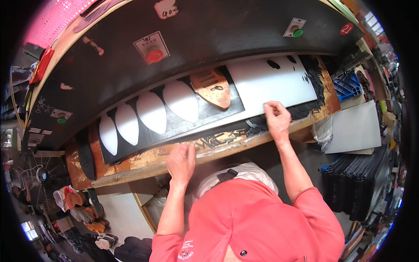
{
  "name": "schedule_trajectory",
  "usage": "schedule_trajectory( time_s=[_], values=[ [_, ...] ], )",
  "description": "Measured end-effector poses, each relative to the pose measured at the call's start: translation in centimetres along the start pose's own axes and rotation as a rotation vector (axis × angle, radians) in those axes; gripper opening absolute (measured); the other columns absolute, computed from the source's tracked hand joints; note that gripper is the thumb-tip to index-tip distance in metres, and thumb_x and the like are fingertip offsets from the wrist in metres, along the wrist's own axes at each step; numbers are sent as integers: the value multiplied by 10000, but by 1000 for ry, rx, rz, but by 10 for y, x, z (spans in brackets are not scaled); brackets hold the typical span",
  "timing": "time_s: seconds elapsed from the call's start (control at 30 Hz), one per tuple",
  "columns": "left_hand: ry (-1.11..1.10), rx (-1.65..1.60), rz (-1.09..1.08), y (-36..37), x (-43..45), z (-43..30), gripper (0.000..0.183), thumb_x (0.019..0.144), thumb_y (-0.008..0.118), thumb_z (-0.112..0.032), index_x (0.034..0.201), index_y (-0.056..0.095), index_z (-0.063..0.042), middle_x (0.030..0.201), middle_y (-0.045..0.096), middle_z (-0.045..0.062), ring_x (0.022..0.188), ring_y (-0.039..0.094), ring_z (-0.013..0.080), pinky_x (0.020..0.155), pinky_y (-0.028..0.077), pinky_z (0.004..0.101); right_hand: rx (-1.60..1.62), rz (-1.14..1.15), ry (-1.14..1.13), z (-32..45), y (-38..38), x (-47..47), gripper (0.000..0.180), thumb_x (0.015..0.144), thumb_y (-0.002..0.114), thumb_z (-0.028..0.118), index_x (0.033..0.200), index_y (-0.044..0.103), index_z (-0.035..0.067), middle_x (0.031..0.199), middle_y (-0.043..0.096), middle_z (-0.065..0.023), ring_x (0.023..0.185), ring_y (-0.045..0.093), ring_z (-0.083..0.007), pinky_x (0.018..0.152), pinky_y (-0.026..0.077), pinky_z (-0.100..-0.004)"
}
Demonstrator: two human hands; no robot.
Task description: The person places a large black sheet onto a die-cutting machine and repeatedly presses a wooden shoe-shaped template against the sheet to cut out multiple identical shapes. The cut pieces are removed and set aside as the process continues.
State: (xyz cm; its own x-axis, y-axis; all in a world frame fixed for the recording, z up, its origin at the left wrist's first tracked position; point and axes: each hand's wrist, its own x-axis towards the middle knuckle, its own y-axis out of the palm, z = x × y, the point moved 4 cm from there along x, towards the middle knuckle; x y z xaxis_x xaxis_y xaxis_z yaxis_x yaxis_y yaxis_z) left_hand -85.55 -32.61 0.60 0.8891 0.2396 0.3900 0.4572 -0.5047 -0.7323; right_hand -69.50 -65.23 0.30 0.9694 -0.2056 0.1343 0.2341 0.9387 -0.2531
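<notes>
My left hand [180, 161] is over the wooden front edge of the bench, its fingers loosely curled; whether anything is between them cannot be told. My right hand [277, 118] is at the front edge of a white board [271, 85], thumb and fingertips close together; a grip on the board cannot be made out. Left of centre a black sheet [209, 113] with several sole-shaped cutouts lies on the board, white showing through the openings. A tan sole-shaped piece [212, 88] with slots and dark marks rests at the sheet's right end.
A dark machine panel [209, 39] with a red button [154, 56] and green buttons spans the far side. Black scraps [222, 139] litter the wooden bench edge [144, 170]. A fan [42, 177] stands left; stacked black sheets [352, 183] and a blue crate [347, 86] are right.
</notes>
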Motion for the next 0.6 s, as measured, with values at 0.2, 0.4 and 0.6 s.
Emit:
schedule_trajectory(
  time_s=[0.2, 0.4, 0.6],
  values=[
    [-71, -211, 116, -16, -46, -12, 226, 933, 767, -98, 764, 640, -17, 754, 638, 169, 678, 626, 394, 613, 494, 467, -368, 357, -483, 68, 102, -30, 895, 759, 902, 325, 1476, 533, -65, 1487, 499, -320, 1358, 518, -469, 1175, 431, -493],
    [92, -412, -19, -35, 37, 25, 31, 978, 666, 36, 978, 697, 41, 865, 715, 170, 762, 693, 334, 708, 558, 398, -673, 425, -485, 71, 165, -52, 985, 714, 906, 355, 1533, 500, -12, 1551, 422, -324, 1351, 468, -494, 1183, 412, -512],
    [211, -35, 42, 38, 136, 50, 365, 1023, 607, -113, 1326, 654, 85, 1489, 586, 290, 1462, 489, 451, 1230, 372, 526, -645, 440, -527, 69, 177, -51, 839, 684, 830, 268, 1453, 605, 21, 1499, 456, -338, 1289, 489, -508, 1134, 454, -532]
  ],
)
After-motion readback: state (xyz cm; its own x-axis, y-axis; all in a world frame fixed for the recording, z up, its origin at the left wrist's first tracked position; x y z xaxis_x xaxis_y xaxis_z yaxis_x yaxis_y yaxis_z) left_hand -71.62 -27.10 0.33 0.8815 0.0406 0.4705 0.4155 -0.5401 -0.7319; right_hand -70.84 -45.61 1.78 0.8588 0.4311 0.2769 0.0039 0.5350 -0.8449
